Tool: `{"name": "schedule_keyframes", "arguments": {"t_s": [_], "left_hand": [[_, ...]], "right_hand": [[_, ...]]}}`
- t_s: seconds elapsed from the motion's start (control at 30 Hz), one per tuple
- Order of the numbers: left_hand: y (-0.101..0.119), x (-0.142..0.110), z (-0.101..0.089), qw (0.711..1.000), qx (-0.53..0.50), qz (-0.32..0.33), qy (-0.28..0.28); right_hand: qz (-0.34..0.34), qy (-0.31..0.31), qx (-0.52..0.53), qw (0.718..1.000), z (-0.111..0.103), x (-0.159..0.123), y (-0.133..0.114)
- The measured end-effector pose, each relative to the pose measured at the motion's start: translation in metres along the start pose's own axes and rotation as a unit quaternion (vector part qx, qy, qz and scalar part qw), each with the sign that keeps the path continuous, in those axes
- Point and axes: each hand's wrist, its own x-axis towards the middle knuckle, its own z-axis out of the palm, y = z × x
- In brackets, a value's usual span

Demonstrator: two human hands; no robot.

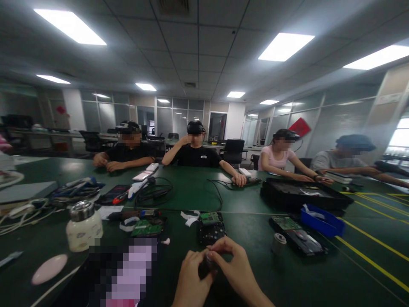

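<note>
In the head view, my left hand [194, 275] curls its fingers around a small round, shiny part [210, 257] low in the middle. The thumb and fingertips of my right hand [237, 263] pinch the same part from the other side. Fingers hide most of it, so its exact kind does not show. Just beyond my hands lies a black metal unit with a green circuit board [210, 218]. To the right stands a small silver metal cylinder [279, 244], near a second unit with a circuit board and silver casing [300, 234].
A blue bin [322, 220] and a black tray [300, 195] lie at right. At left are a cream jar with a metal lid [83, 228], a pink oval object [50, 269], another circuit board [147, 227] and a coiled black cable [156, 192]. Several people sit across the green table [188, 183].
</note>
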Motion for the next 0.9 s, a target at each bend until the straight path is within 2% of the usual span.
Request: {"name": "schedule_keyframes", "arguments": {"t_s": [0.13, 0.27, 0.37, 0.5, 0.6, 0.73, 0.8, 0.9], "left_hand": [[0.000, 0.000, 0.000, 1.000, -0.001, 0.008, 0.006], [0.002, -0.001, -0.002, 1.000, 0.004, 0.020, 0.001], [0.002, -0.001, -0.001, 1.000, 0.009, 0.020, 0.000], [0.001, 0.000, 0.000, 1.000, 0.026, 0.011, 0.010], [0.000, 0.000, 0.002, 0.999, 0.039, 0.002, 0.009], [-0.002, -0.001, 0.003, 0.999, 0.045, -0.017, 0.015], [-0.002, 0.000, 0.003, 0.999, 0.047, -0.021, 0.017], [-0.002, 0.000, 0.003, 0.998, 0.051, -0.028, 0.014]], "right_hand": [[0.009, 0.010, -0.026, 1.000, 0.001, 0.000, 0.001], [-0.009, 0.026, -0.032, 0.999, 0.000, -0.006, 0.001], [-0.032, 0.009, -0.012, 0.999, 0.000, -0.008, 0.001], [-0.024, -0.018, -0.011, 0.999, -0.001, -0.002, -0.002], [-0.014, 0.009, -0.015, 1.000, -0.016, 0.004, -0.005], [0.012, 0.029, -0.050, 0.998, -0.055, -0.001, 0.006], [0.046, 0.010, -0.075, 0.996, -0.070, -0.010, 0.019], [0.069, -0.037, -0.084, 0.993, -0.077, -0.024, 0.038]]}}
